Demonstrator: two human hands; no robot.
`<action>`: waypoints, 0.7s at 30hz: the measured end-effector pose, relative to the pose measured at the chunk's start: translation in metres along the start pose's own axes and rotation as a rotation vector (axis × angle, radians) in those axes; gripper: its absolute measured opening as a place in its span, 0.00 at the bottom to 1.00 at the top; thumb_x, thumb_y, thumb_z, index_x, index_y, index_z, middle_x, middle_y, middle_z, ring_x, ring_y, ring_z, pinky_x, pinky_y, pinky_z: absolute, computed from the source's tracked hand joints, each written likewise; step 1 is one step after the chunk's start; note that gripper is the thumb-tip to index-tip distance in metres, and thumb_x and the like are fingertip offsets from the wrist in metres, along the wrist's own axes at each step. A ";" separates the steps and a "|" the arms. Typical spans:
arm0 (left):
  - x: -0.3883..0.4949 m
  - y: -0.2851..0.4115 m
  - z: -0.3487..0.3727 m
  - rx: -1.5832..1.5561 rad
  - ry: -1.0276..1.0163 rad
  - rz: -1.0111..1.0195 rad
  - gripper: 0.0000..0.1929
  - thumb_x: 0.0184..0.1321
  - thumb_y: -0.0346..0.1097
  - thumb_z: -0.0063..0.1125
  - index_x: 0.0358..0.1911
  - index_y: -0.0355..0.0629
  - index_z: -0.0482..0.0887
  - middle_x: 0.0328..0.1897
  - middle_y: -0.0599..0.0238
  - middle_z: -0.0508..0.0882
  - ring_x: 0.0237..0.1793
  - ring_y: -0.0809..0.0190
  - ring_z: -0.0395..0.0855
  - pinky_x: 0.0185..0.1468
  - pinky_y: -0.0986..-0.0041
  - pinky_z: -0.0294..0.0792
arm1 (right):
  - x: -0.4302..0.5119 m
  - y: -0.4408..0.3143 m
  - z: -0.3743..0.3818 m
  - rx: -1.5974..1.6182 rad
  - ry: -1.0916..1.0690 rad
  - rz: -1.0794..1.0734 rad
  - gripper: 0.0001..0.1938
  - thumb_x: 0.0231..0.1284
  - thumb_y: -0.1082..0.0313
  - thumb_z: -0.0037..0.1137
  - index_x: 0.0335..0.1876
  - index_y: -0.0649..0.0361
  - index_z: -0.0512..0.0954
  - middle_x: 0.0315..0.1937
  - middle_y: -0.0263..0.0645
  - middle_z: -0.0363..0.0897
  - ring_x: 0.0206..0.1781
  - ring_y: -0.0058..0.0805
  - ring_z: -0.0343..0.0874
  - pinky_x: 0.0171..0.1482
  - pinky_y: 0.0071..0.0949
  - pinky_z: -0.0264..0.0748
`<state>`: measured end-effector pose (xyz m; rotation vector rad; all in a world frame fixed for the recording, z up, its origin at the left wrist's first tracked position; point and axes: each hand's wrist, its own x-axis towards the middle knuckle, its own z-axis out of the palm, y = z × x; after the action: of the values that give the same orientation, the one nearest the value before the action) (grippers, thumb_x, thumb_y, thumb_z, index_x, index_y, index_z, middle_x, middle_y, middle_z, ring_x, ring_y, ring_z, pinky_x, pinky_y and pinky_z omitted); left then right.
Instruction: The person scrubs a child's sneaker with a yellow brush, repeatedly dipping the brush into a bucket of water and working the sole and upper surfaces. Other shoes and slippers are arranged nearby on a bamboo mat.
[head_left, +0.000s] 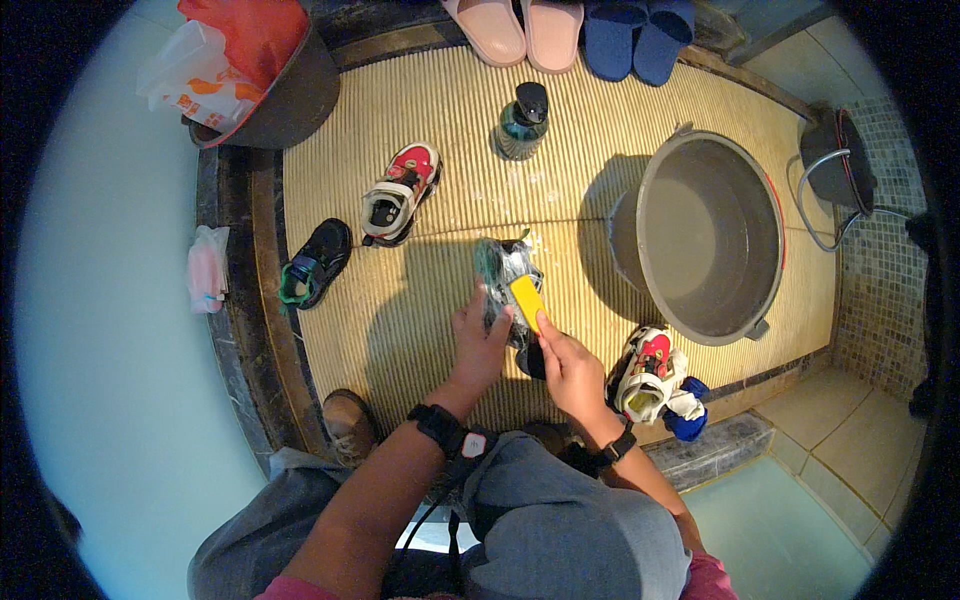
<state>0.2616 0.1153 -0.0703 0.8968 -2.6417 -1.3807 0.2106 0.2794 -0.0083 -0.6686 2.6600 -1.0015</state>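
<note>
Just in front of me my left hand (480, 337) holds a wet dark shoe (504, 270) with a green edge, partly hidden by my fingers. In my right hand (570, 367) is a yellow-handled brush (528, 301), its head against the shoe; the bristles cannot be seen. Beyond them stands a pump bottle (523, 124) of dark liquid. To the left lie a red and white child's shoe (401, 193) and a black shoe with green lining (316, 262). Another red and white shoe (649, 375) rests right of my right hand, beside white and blue cloth (686, 412).
A big grey bucket (645, 225) stands at the right on the ribbed floor, a smaller one (836, 161) with a hose behind it. Pink (553, 34) and blue slippers (616, 45) line the far edge. A dark bin (300, 105) with bags is far left, above a raised stone edge (240, 322).
</note>
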 end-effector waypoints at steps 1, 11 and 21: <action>0.000 0.002 -0.002 0.069 -0.008 -0.007 0.36 0.74 0.43 0.61 0.79 0.34 0.62 0.54 0.39 0.80 0.42 0.54 0.83 0.40 0.63 0.78 | 0.008 0.001 0.002 0.003 0.052 -0.021 0.25 0.72 0.68 0.61 0.74 0.44 0.77 0.35 0.46 0.87 0.33 0.44 0.86 0.36 0.38 0.82; 0.015 -0.002 -0.012 -0.382 -0.201 -0.255 0.36 0.76 0.46 0.55 0.81 0.37 0.60 0.59 0.32 0.79 0.56 0.36 0.75 0.67 0.52 0.67 | 0.040 0.002 0.012 0.130 0.033 0.073 0.22 0.74 0.68 0.59 0.71 0.46 0.79 0.38 0.52 0.86 0.39 0.51 0.86 0.41 0.44 0.82; 0.004 0.002 -0.010 -0.674 -0.177 -0.333 0.32 0.75 0.36 0.59 0.76 0.29 0.61 0.51 0.46 0.83 0.43 0.47 0.86 0.48 0.57 0.81 | -0.019 0.011 0.019 0.410 0.194 0.161 0.23 0.79 0.72 0.55 0.76 0.56 0.74 0.57 0.54 0.87 0.53 0.35 0.89 0.56 0.28 0.81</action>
<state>0.2602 0.1067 -0.0633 1.1636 -1.9140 -2.3070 0.2302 0.2853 -0.0285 -0.2777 2.4892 -1.5664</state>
